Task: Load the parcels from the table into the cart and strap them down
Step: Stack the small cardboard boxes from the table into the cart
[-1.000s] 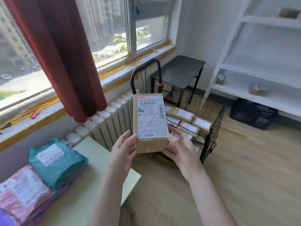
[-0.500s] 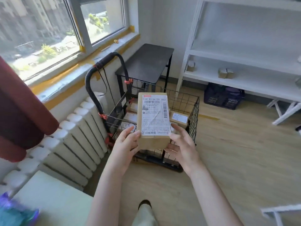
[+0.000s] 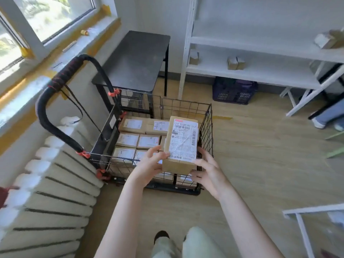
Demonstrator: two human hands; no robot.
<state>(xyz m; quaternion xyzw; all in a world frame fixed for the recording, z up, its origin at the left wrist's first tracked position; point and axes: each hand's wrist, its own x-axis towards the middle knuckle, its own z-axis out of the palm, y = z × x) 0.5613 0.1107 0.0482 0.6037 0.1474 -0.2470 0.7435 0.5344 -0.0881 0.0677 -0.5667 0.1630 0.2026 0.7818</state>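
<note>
At the far left the radiator [image 3: 46, 192] stands just beside the cart's padded handle [image 3: 61, 79], and a thin black cord [image 3: 78, 103] hangs from it. It may be the strap, though you cannot tell. Inside the cart [image 3: 207, 127] a layer of boxed parcels [image 3: 138, 140] lies label-up in neat rows. Your left hand [image 3: 149, 165] grips the near left edge of the cardboard parcel [image 3: 181, 144], held above the cart's right side. Your right hand [image 3: 208, 174] clamps its near right corner.

The box looks stiff and fairly light, and its glossy label is likely slick. Hold it by the bare cardboard sides and support the underside as you lower it.

The box hides the slot beneath it, so you cannot tell how much room remains there. The worktop is out of view, and the small items on the white shelf unit [image 3: 251, 45] are too blurred to identify.
</note>
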